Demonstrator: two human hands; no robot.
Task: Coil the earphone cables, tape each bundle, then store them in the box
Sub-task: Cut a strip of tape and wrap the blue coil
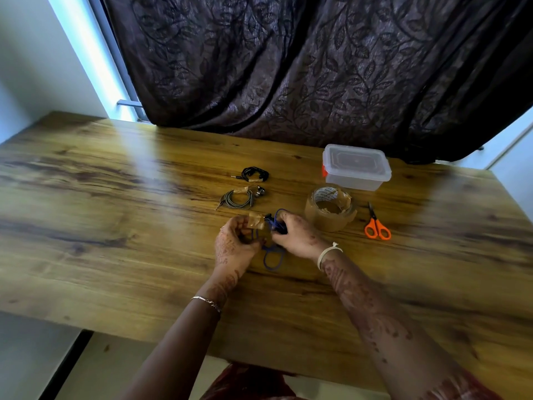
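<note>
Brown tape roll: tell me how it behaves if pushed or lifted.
The brown tape roll lies flat, hole up, so it should slide, not roll. Its thick wound band suggests some weight. The crumpled loose end may stick.

wooden table [115, 226] | black bundle [253, 178] | grey bundle [250, 199] | tape roll [331, 222] | scissors [374, 220] | lidded box [356, 167]

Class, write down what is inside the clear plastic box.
Through the closed lid of the box nothing shows inside; its cloudy walls hide the corners. The black bundle and grey bundle lie outside.
</note>
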